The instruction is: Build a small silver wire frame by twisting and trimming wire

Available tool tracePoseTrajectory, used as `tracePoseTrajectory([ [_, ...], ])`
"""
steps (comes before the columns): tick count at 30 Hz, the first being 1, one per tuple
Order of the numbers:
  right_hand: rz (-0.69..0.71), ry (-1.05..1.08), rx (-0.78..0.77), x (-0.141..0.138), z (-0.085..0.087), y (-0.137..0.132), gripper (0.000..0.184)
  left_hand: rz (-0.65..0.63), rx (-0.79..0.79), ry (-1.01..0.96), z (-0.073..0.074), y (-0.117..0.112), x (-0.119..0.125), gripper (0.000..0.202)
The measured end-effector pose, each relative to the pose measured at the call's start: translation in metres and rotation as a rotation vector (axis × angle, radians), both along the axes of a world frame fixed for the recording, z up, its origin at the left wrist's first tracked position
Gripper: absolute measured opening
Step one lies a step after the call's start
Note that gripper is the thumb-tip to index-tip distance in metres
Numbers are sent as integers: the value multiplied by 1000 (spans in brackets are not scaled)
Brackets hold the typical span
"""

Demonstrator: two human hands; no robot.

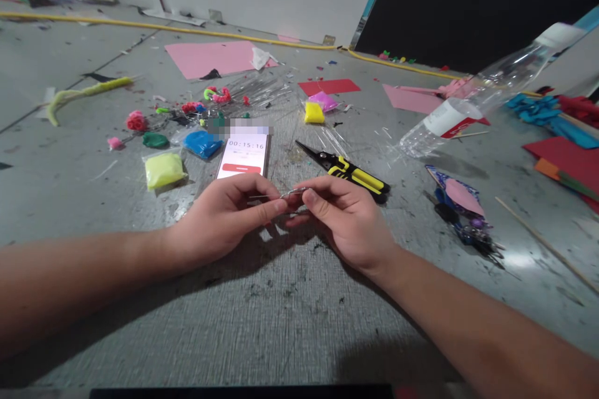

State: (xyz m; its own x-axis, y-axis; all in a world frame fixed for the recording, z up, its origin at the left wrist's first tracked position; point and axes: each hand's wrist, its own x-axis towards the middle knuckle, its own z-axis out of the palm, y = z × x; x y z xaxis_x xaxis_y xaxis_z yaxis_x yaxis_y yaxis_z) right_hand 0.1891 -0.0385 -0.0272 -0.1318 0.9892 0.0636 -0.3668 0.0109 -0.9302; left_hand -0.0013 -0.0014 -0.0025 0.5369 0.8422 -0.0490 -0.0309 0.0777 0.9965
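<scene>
A thin, silvery piece of wire runs between my two hands, and part of it looks twisted. My left hand pinches one end between thumb and forefinger. At the other end, the thumb and fingers of my right hand are closed on the same wire. Just behind the fingers lies a phone whose timer reads 00:15:16. Black and yellow pruning shears rest on the table behind my right hand, blades pointing to the back left.
Packets of clay in pale yellow, blue and bright yellow lie beyond my hands. A plastic bottle leans at the right. Pink paper lies far back, and a thin wooden stick is at the right.
</scene>
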Motion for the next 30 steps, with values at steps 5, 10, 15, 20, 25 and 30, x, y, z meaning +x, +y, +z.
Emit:
tracePoseTrajectory([
  [5,-40,17,-22,4,1,3,9,35,-55,-101,-7,2,-3,12],
  [10,-33,22,-14,7,0,8,11,76,-219,-215,-6,4,0,12],
  [15,-28,4,14,5,-3,5,10,98,-277,-210,-2,7,1,22],
  [20,-10,5,31,3,-4,3,11,66,-218,-221,-5,6,0,34],
  [25,-41,2,27,4,-3,4,10,48,-231,-258,-7,6,-1,25],
  [30,-42,43,28,3,-3,3,11,33,-299,-267,-3,7,-1,31],
])
